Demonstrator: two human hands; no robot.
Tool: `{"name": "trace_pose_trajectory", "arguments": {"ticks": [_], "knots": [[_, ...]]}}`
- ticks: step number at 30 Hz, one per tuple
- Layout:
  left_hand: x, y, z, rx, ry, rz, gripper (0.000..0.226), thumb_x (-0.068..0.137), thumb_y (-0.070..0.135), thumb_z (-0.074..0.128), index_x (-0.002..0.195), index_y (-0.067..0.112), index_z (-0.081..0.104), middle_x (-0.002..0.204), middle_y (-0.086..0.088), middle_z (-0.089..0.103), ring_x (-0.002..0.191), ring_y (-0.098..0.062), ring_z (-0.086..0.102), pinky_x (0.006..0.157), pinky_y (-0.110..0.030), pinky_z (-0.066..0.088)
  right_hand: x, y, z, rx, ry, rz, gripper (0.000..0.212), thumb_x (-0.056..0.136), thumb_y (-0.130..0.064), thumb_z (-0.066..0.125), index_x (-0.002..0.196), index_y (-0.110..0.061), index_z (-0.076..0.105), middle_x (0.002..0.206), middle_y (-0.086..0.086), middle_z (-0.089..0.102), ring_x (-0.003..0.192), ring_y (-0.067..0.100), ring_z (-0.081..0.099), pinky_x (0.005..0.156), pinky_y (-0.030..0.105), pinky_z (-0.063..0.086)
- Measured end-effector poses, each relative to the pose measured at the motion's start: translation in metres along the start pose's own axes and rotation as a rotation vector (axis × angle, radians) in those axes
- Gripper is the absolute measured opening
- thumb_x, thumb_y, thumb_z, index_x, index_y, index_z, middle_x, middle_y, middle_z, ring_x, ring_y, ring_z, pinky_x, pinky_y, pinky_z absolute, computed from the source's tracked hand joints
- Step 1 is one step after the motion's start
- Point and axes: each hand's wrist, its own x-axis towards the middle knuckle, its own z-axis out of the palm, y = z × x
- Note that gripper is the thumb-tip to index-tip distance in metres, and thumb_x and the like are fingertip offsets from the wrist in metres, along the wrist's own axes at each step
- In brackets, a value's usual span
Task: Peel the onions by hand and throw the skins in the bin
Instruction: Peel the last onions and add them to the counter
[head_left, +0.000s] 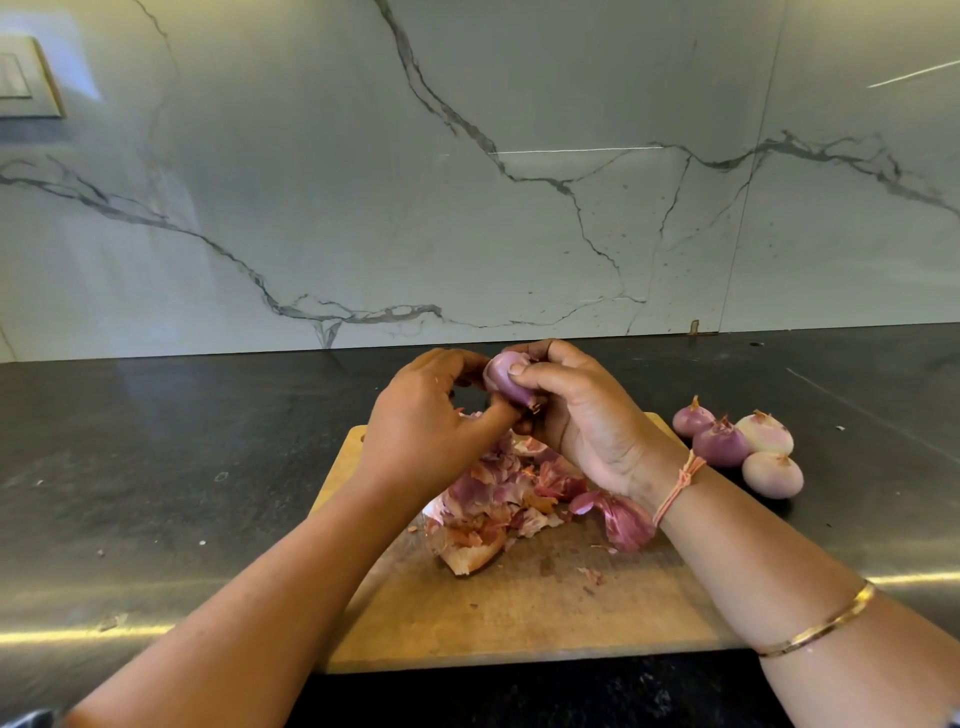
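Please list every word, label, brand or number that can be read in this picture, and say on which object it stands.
There are none: no text can be read anywhere in this view.
The switch plate on the wall is blurred, and no marking shows on it.
The cutting board, the onion being peeled, the peeled onions and the bangle bear no writing.

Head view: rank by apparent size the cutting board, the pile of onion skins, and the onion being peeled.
1. cutting board
2. pile of onion skins
3. onion being peeled, clearly smallest; no close calls
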Motion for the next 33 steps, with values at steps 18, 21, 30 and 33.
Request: {"name": "trace_pose_trajectory", "arguments": {"ticks": [18, 21, 30, 33], "knots": [[0.0028, -0.0038, -0.0038, -0.011, 0.025, -0.026, 0.021, 0.084, 0.013, 0.059, 0.099, 0.02, 0.071, 0.087, 0.012, 0.066, 0.08, -0.007, 0.063, 0.074, -0.037, 0.055, -0.0021, -0.0014, 0.0033, 0.079, -0.025, -0.002, 0.013, 0.091, 0.003, 0.047, 0.098, -0.005, 0.054, 0.085, 0.01, 0.056, 0.07, 0.013, 0.055, 0.054, 0.018, 0.048], [-0.0006, 0.0007, -0.0015, -0.058, -0.018, 0.02, 0.029, 0.079, 0.035, 0.055, 0.103, 0.025, 0.069, 0.094, 0.011, 0.068, 0.085, -0.005, 0.064, 0.076, -0.034, 0.056, -0.002, -0.0016, 0.0003, 0.043, -0.004, 0.004, 0.013, 0.091, -0.001, 0.046, 0.097, -0.008, 0.055, 0.089, 0.012, 0.055, 0.066, 0.012, 0.053, 0.055, 0.021, 0.044], [-0.0002, -0.0019, 0.0014, 0.015, 0.01, 0.011, 0.039, 0.075, 0.044, 0.059, 0.104, 0.02, 0.066, 0.092, 0.009, 0.065, 0.082, -0.006, 0.062, 0.073, -0.033, 0.055, -0.0021, 0.0014, 0.005, -0.008, -0.017, -0.041, 0.016, 0.095, -0.003, 0.047, 0.099, -0.005, 0.062, 0.089, 0.012, 0.06, 0.072, 0.012, 0.059, 0.056, 0.02, 0.047], [0.001, -0.0042, 0.0016, 0.026, 0.036, -0.002, 0.027, 0.08, 0.035, 0.066, 0.102, 0.019, 0.067, 0.091, 0.007, 0.066, 0.08, -0.007, 0.063, 0.071, -0.036, 0.056, -0.0022, 0.0033, 0.0067, 0.024, -0.028, -0.056, 0.016, 0.093, 0.0, 0.048, 0.1, -0.002, 0.063, 0.095, 0.017, 0.061, 0.085, 0.018, 0.061, 0.076, 0.027, 0.051]]}}
